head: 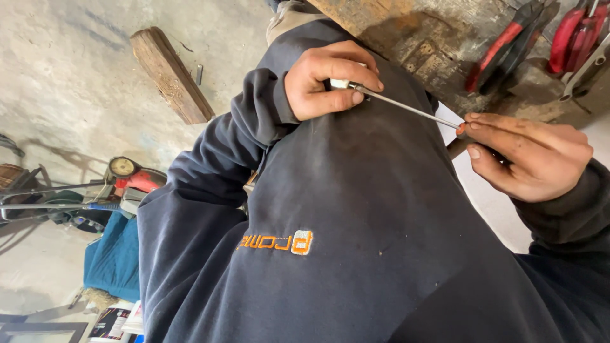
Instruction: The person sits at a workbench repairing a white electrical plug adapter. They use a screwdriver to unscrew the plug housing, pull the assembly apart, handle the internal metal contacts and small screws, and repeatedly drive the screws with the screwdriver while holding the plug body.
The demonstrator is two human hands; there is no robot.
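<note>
Left hand (330,79) fisted around screwdriver (406,106); right hand (530,155) pinches its tip.

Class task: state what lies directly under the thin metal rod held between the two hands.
Under the metal rod lies the dark blue sweatshirt. The left hand covers its handle end; the right hand hides its tip.

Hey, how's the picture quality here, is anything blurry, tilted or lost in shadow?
Head view: soft daylight, no hard glare; the frame is strongly tilted. The left hand gripping the thin metal rod is sharp, and so is the right hand at its tip. The dark sweatshirt swallows detail, and the red mower behind is soft.
</note>
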